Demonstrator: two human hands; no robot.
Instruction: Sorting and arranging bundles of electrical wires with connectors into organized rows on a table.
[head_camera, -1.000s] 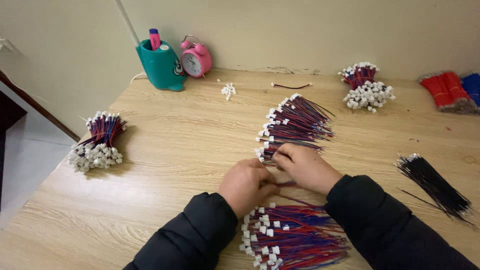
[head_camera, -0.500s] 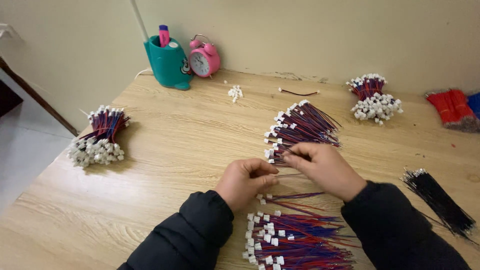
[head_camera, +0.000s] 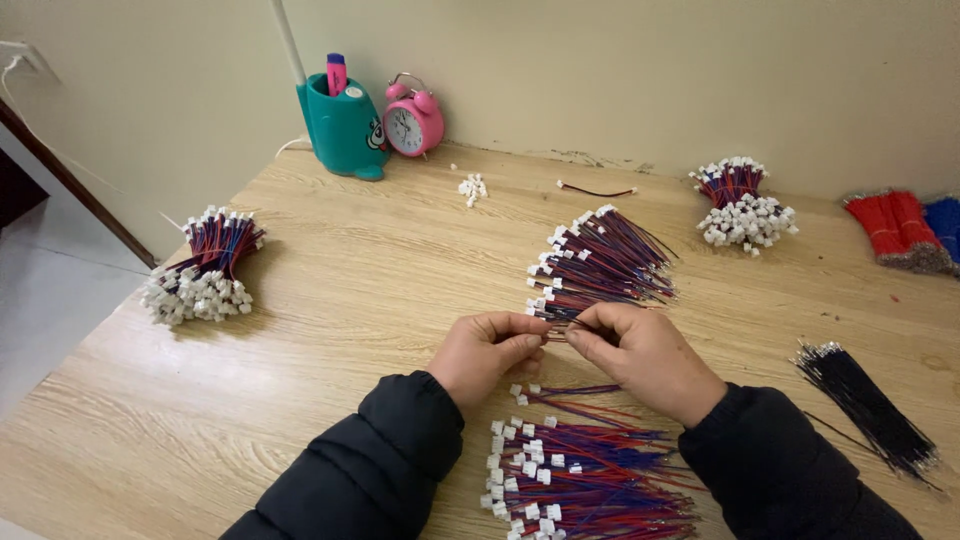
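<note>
Hands meet mid-bench: your left hand (head_camera: 488, 352) and right hand (head_camera: 640, 352) each pinch shut on one wire (head_camera: 555, 334), just below the fanned wires (head_camera: 600, 265). You seem mid-assembly; next likely calls for laying it aside neatly.

A light wooden table (head_camera: 350, 300) carries several bundles of red-and-blue wires with white connectors: one at the left edge (head_camera: 205, 270), one fanned out mid-table (head_camera: 600, 265), one far right (head_camera: 740, 205), one at the near edge (head_camera: 580, 470). A teal pen holder (head_camera: 345, 125) and pink alarm clock (head_camera: 413, 115) stand at the back (against the wall). Black wires (head_camera: 865, 405) lie right.
</note>
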